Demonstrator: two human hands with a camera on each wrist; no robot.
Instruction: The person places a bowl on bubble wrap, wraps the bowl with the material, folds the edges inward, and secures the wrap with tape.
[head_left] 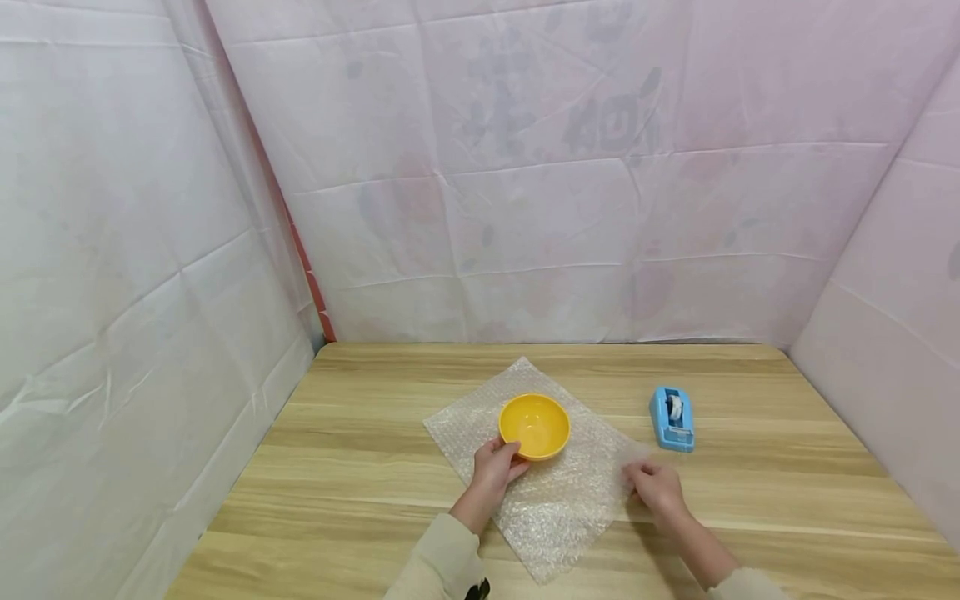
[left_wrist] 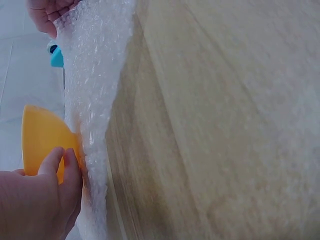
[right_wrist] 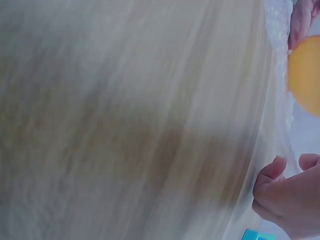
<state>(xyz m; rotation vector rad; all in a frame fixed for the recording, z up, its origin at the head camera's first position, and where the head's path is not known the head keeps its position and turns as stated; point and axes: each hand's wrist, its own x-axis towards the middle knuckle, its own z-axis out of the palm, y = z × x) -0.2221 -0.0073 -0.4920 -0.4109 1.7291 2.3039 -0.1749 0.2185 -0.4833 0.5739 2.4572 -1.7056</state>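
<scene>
A yellow bowl [head_left: 535,427] stands upright on a sheet of bubble wrap [head_left: 558,525] that lies cornerwise on the table. My left hand [head_left: 495,468] grips the near left side of the bowl, thumb at the rim and fingers against the outer wall, as the left wrist view also shows on the bowl [left_wrist: 45,135]. At the right corner of the sheet, my right hand [head_left: 657,486] pinches the bubble wrap and holds that corner a little raised. In the right wrist view, the right hand [right_wrist: 287,195] has its fingers curled at the sheet's edge.
A blue tape dispenser [head_left: 672,419] with a roll of tape stands on the wooden table [head_left: 352,442], beyond my right hand. Pale sheets [head_left: 525,208] hang as walls behind the table and on both sides.
</scene>
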